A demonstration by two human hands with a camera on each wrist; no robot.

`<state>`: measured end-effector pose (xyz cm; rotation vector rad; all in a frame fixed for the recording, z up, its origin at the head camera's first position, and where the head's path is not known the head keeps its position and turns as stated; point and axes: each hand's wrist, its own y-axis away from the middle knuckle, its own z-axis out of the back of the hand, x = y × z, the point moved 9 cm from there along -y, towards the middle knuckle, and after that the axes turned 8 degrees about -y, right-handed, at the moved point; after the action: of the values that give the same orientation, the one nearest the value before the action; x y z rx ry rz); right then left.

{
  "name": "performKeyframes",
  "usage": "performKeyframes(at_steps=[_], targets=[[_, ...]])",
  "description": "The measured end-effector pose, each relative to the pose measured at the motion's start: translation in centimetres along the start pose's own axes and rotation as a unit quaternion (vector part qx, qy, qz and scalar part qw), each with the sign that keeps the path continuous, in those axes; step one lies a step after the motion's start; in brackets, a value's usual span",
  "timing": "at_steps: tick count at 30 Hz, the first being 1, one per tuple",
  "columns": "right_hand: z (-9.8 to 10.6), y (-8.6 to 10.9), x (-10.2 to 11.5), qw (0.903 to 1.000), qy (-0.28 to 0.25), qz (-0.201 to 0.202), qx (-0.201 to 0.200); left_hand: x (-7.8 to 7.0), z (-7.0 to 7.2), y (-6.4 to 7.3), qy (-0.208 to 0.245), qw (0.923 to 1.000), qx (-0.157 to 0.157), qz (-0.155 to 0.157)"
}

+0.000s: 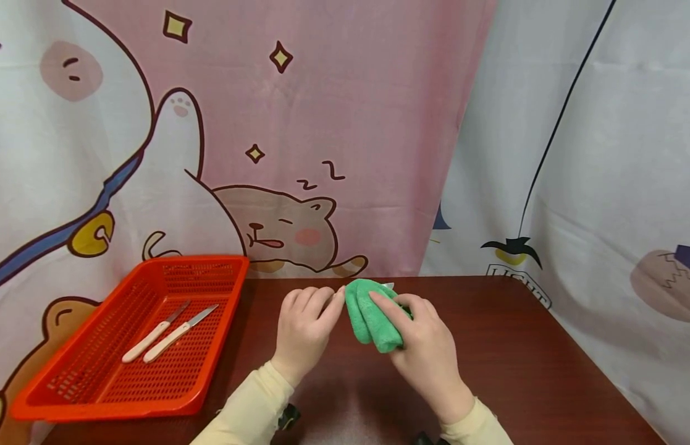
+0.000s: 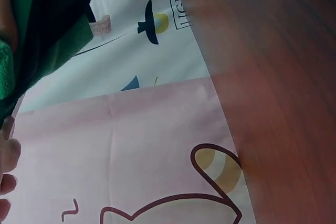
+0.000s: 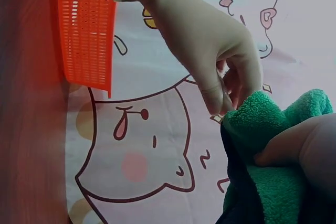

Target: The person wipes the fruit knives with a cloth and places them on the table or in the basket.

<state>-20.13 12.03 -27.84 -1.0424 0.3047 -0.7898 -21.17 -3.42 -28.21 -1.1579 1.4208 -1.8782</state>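
Observation:
A folded green cloth [image 1: 372,315] is held up over the table, fluffy on its outside with a dark inner side. My right hand [image 1: 428,340] grips it, thumb on the near face and forefinger laid along it. My left hand [image 1: 306,330] has curled fingers, and its thumb and fingertips pinch at the cloth's left corner. In the right wrist view the left hand [image 3: 215,51] reaches down to the edge of the green cloth [image 3: 268,124]. A small whitish tag [image 2: 101,25] sticks out past the cloth in the left wrist view.
An orange-red plastic basket [image 1: 211,371] stands on the left of the dark brown table [image 1: 517,358]. Two knives with pale handles, one knife [image 1: 180,334] beside the other [image 1: 155,334], lie in it. A printed curtain [image 1: 378,154] hangs behind the table and along its right side.

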Motion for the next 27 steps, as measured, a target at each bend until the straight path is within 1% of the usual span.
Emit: performKeyframes(at_steps=[9, 14, 20, 24, 27], targets=[[-0.7, 0.2, -0.3, 0.9999, 0.007, -0.011, 0.009, -0.1, -0.1, 0.2, 0.002, 1.0000, 0.000, 0.006], [-0.7, 0.3, -0.4, 0.9999, 0.010, -0.011, 0.007, -0.1, 0.0, 0.1, 0.000, 1.0000, -0.001, 0.009], [-0.5, 0.5, -0.9, 0.9996, 0.013, -0.021, 0.013, -0.2, 0.3, -0.1, -0.002, 1.0000, -0.003, 0.009], [-0.2, 0.6, -1.3, 0.9992, 0.021, -0.029, 0.015, -0.1, 0.3, 0.0, -0.005, 0.9999, 0.002, 0.011], [0.0, 0.6, -1.7, 0.9988, 0.029, -0.035, 0.016, 0.0, 0.2, 0.2, -0.006, 0.9998, 0.014, 0.014]])
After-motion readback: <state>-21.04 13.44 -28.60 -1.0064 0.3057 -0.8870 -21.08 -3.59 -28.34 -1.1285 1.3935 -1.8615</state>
